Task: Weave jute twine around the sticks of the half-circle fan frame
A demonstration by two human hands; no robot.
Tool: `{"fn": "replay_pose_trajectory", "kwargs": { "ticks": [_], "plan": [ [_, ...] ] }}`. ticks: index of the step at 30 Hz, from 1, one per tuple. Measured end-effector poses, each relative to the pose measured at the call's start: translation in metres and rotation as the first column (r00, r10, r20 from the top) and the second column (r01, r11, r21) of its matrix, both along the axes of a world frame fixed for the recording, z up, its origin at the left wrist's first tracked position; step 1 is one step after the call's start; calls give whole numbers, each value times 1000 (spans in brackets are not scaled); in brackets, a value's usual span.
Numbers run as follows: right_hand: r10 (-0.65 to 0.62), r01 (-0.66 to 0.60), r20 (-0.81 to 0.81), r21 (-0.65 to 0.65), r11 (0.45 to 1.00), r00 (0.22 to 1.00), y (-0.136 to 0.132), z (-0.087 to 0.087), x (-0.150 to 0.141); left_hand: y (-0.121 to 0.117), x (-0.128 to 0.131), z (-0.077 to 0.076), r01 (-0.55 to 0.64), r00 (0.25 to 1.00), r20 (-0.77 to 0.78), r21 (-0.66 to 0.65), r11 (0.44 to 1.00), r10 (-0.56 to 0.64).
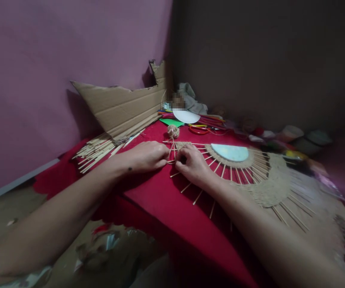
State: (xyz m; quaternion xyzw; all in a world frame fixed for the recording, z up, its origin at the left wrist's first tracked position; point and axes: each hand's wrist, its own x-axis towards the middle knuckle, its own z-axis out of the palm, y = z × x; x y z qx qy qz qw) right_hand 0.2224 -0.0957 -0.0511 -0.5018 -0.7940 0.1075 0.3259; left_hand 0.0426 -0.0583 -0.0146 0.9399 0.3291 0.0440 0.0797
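A half-round piece of thin wooden sticks fans out from a pale blue half-disc (230,152), with a wide band of twine weaving (272,186) across the sticks. At its left end, my left hand (154,155) is closed, its fingertips pinching a strand of jute twine (174,145). Close beside it on the right, my right hand (194,165) is curled with thumb and fingers pinched at the twine around the end sticks. Its fingers partly hide that spot. Just beyond both hands lies a ball of twine (173,131).
A red cloth (157,192) covers the table. Loose sticks (96,151) lie left by a torn cardboard sheet (130,106) against the wall. Behind are red-handled scissors (198,129), a white paper disc (186,116) and green paper (172,122). Scraps litter the floor.
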Motion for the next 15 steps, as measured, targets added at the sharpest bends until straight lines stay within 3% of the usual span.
{"fn": "replay_pose_trajectory", "kwargs": {
  "ticks": [4, 15],
  "plan": [
    [-4, 3, 14, 18, 1000, 1000, 0, -2, -2, -5, 3, -6, -63, 994, -78, 96, 993, 70],
    [-201, 202, 88, 0, 979, 976, -14, 23, 5, -2, -2, -6, -56, 998, -1, 23, 998, 56]
  ]
}}
